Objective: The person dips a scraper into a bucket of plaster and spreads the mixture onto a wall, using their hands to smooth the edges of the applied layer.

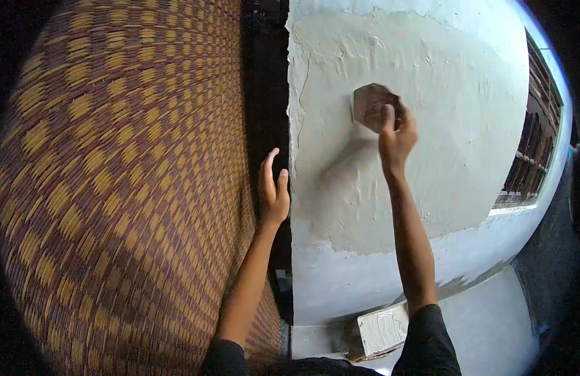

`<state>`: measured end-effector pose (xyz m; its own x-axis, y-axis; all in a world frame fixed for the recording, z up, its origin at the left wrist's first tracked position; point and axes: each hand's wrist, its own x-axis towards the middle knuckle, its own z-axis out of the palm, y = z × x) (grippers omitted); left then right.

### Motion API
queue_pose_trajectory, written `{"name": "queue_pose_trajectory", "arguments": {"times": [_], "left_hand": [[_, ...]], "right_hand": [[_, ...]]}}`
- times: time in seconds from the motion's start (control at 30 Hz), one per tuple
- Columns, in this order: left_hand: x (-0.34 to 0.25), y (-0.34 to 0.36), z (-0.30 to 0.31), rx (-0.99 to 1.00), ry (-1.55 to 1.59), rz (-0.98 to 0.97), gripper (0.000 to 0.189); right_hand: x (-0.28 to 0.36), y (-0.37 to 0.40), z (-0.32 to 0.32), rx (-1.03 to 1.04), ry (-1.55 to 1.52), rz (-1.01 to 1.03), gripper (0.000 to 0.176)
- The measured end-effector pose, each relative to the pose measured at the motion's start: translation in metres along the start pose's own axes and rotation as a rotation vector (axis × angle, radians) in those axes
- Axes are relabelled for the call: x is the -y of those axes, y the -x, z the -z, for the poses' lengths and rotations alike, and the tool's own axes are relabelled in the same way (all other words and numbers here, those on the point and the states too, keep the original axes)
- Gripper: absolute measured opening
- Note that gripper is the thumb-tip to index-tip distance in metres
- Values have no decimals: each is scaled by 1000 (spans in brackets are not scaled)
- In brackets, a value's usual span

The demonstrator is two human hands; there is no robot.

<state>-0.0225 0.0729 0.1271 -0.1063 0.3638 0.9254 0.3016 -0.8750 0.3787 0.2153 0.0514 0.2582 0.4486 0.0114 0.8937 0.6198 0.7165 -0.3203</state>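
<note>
My right hand [398, 135] is closed around a flat brown scraper [369, 108], thumb along its near face. The scraper is up at the wall, its left edge close to a grey-beige patch of putty [446, 144] with ridges and streaks. A shadow falls on the putty below it. To the left, my left hand [274, 191] is raised beside the wall's vertical edge [291, 250], fingers apart and holding nothing. Down by my right forearm is a rectangular container [383, 329] with smeared white paste.
A woven brown and yellow mat [127, 169] stands along the left side, with a dark gap between it and the wall. A barred window [533, 147] is set in the wall at right. Pale blue-white wall [349, 282] shows below the putty, above a grey floor [490, 319].
</note>
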Motion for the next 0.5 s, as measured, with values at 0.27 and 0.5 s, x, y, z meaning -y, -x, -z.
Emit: {"name": "queue_pose_trajectory", "arguments": {"times": [0.27,0.5], "left_hand": [[0,0,-8,-17,5,-12,45],[6,1,0,3,-9,-5,45]], "right_hand": [[1,56,-12,322,86,255,23],[14,38,-3,221,5,90,22]]}}
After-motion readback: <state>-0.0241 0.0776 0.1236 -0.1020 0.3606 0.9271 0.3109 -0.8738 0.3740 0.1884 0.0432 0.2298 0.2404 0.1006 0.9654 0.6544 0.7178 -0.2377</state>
